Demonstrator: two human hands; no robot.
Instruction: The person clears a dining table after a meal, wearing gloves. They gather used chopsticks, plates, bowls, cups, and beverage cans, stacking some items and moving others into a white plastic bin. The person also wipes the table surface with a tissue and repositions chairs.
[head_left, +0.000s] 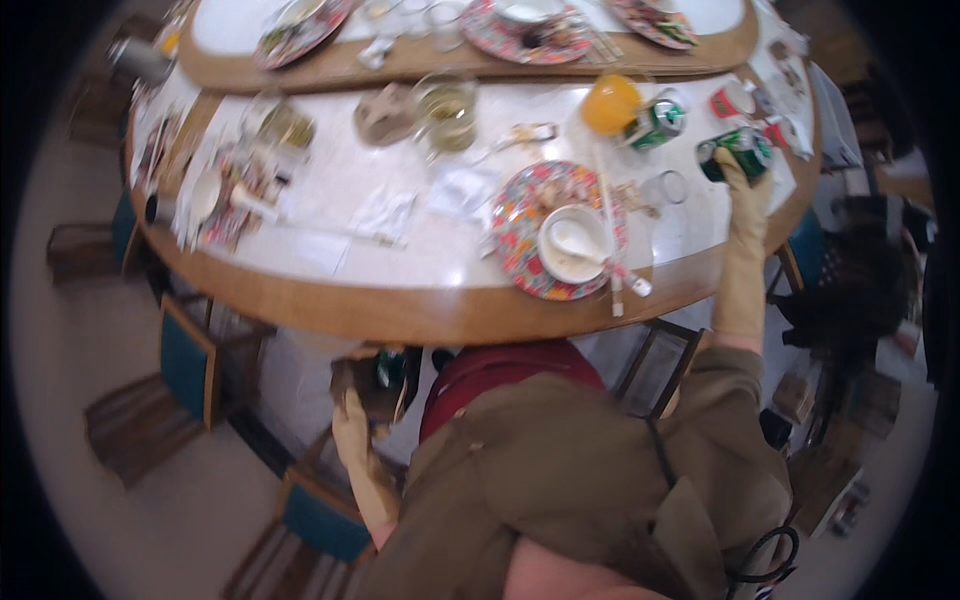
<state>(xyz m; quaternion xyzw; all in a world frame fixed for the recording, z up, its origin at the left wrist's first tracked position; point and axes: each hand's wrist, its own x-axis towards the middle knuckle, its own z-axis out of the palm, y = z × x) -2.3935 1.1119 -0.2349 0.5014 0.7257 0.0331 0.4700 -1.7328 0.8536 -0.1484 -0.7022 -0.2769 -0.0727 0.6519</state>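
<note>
My right hand, in a tan glove, grips a green drink can at the right side of the round table. Up and to its left, another green can stands beside a jug of orange drink. My left hand, also gloved, is below the table's edge at a brown box; a green can shows inside the box. Blur hides the fingers' exact hold. Before me a floral plate bears food scraps, a white bowl with a spoon, and chopsticks.
An empty glass stands near the plate. Crumpled tissues, glass jugs and a heap of scraps with a ladle lie leftward. A raised turntable carries more plates. Chairs surround the table.
</note>
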